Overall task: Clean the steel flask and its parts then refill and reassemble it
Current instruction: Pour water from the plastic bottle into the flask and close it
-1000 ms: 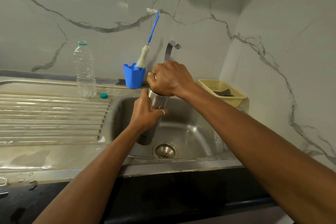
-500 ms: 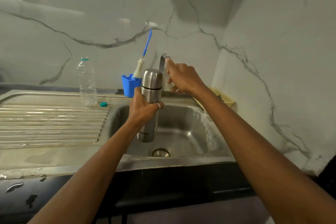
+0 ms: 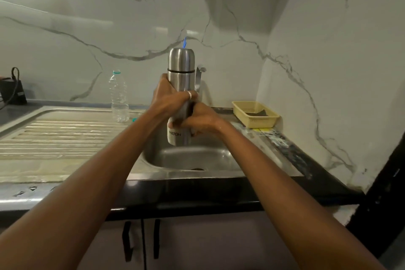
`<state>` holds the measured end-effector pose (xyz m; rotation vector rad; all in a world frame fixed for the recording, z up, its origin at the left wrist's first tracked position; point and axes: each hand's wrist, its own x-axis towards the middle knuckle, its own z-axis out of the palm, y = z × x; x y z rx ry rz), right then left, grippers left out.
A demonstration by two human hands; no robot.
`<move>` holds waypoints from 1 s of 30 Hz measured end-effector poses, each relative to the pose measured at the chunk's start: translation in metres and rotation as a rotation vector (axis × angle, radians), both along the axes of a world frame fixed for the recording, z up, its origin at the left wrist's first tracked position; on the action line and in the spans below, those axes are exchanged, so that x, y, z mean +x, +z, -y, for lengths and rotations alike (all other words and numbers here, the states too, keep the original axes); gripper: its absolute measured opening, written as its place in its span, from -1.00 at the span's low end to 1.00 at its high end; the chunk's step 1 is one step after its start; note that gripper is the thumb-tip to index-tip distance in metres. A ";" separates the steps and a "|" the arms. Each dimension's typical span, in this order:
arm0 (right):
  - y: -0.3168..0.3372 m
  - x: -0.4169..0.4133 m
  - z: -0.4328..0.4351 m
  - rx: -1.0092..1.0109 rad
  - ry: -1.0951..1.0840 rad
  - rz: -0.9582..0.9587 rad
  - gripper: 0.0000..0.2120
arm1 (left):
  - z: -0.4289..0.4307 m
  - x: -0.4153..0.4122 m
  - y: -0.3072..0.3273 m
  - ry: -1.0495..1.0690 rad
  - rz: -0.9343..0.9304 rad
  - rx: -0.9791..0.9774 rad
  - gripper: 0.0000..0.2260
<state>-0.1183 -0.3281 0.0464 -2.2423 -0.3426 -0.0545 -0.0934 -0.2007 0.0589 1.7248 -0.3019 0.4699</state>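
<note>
**Two hands on one upright flask, over the sink**

Both hands wrap the flask (image 3: 181, 82). Left hand (image 3: 171, 98) curls round the mid body just under the black seam, a ring showing at the front. Right hand (image 3: 202, 120) grips directly below it, fingers closed round the lower body, and the two hands touch.

The flask's long axis is vertical, with the cap (image 3: 181, 58) on and pointing up. Its base hangs free above the sink (image 3: 162, 155) bowl (not resting on anything). It sits dead centre between the forearms, straight ahead of the person.

Left hand is the nearer one to the cap. My read: if the cap comes off next, right holds the body and left slides up to twist. If the flask is being set down, it goes straight down or left onto the drainboard (image 3: 65, 138). Can't tell whether it's full.

Tap (image 3: 199, 72) is just behind the flask, no water visibly running. Bottle (image 3: 119, 96) stands left on the counter, yellow basket (image 3: 241, 103) right, both well apart from the flask.
</note>
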 end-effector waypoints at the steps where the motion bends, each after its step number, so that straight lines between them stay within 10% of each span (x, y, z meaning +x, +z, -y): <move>1: -0.002 0.004 -0.004 0.043 -0.009 0.008 -0.41 | -0.006 0.005 -0.001 -0.019 -0.004 0.008 -0.32; 14: 0.002 0.142 -0.068 0.105 -0.049 0.038 -0.37 | -0.123 0.151 0.019 -0.440 -0.093 0.395 -0.06; 30: 0.030 0.114 -0.209 0.094 -0.255 -0.301 -0.23 | -0.251 0.119 0.042 -0.507 -0.533 0.227 -0.35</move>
